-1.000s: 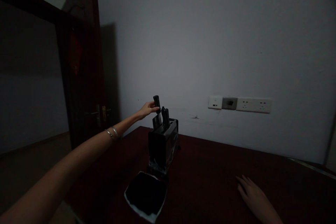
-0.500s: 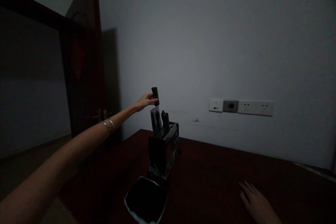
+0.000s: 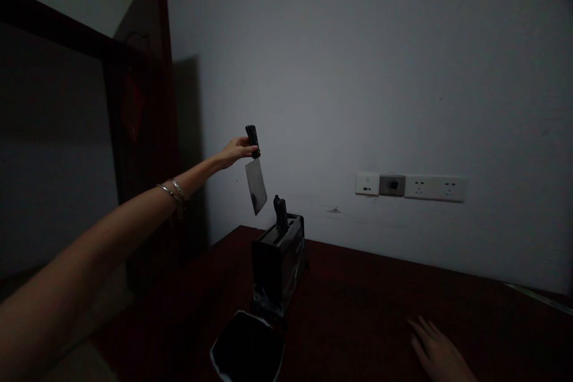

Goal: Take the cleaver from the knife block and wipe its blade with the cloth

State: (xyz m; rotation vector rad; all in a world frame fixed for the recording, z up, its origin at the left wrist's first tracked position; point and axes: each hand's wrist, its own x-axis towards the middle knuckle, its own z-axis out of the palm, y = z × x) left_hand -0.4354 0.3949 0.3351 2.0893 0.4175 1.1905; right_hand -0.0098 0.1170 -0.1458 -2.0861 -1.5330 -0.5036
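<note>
My left hand (image 3: 235,150) is stretched out and pinches the black handle of a cleaver (image 3: 255,186), whose wide grey blade hangs free above a black knife block (image 3: 277,256). One other dark knife handle (image 3: 280,212) still stands in the block. My right hand (image 3: 436,349) lies flat on the dark red table (image 3: 367,304) at the lower right, fingers spread, holding nothing.
A dark tray-like object with a pale rim (image 3: 248,349) lies in front of the block. White wall sockets (image 3: 409,186) sit on the grey wall behind. A dark wooden door and frame (image 3: 138,131) stand at the left. The room is dim.
My left hand has lifted the cleaver up and to the left, drawing its blade fully out of the block. My right hand has stayed flat on the table.
</note>
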